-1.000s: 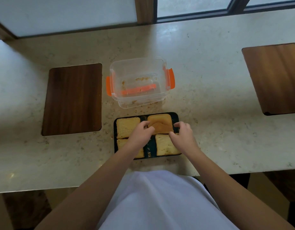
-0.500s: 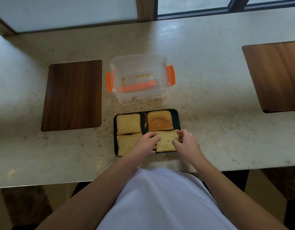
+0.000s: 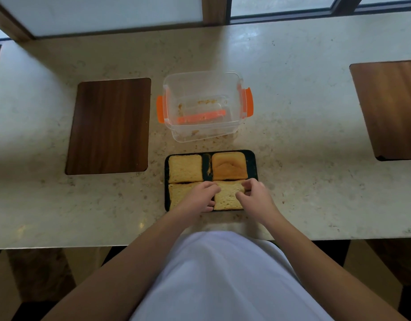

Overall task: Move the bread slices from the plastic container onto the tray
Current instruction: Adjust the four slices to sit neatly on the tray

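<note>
A black tray [image 3: 252,159] lies on the stone counter close to me, with several bread slices on it. At the back sit a pale slice [image 3: 184,169] on the left and a browner crust slice [image 3: 228,166] on the right. In front lie a left slice [image 3: 176,193] and a right slice [image 3: 228,198]. My left hand [image 3: 198,196] grips the front right slice at its left edge, partly covering the front left slice. My right hand [image 3: 255,195] pinches its far right corner. Behind the tray, the clear plastic container [image 3: 199,74] with orange clips holds only crumbs.
A dark wooden board [image 3: 109,126] lies left of the container, and another [image 3: 389,107] lies at the far right. The counter's front edge [image 3: 61,245] runs just below the tray. A window frame [image 3: 213,10] lines the back.
Both hands have drawn back from the crust slice at the tray's far right to the front right slice. They now hold its edges.
</note>
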A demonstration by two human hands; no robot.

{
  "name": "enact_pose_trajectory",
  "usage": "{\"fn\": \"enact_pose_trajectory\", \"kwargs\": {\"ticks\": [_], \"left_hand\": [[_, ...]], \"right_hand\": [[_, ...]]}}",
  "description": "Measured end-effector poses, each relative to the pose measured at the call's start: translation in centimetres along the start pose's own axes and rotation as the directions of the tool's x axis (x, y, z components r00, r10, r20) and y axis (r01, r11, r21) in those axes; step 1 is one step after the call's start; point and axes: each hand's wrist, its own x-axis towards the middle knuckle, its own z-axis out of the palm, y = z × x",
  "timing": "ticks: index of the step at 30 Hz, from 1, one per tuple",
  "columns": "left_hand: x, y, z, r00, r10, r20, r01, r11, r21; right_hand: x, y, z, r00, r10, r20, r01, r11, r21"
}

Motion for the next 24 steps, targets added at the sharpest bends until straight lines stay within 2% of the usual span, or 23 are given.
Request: {"fn": "enact_pose_trajectory", "kwargs": {"ticks": [5,9,13,19,24], "left_hand": [[0.2,0.1,-0.5,1.0,0.012,0.019,-0.013,0.999,0.032],[0.7,0.7,-1.1,0.994,0.075,-0.077,-0.067,0.993,0.093],[1.2,2.3,-1.2,0.991,0.092,-0.099,-0.086,0.994,0.071],[1.5,3.7,-0.8,0.999,0.017,-0.039,-0.017,1.0,0.004],[1.5,3.9,-0.4,1.0,0.028,-0.005,-0.028,1.0,-0.007]], "right_hand": [[0.1,0.2,-0.4,1.0,0.006,-0.013,-0.006,1.0,0.012],[0.7,0.1,-0.9,0.998,0.01,-0.061,-0.009,1.0,0.016],[1.4,-0.6,-1.2,0.998,0.005,-0.06,-0.004,1.0,0.018],[2.1,-1.9,-1.1,1.0,-0.006,-0.02,0.007,0.999,0.032],[2.0,-1.9,-1.3,1.0,-0.001,-0.015,0.001,1.0,0.021]]}}
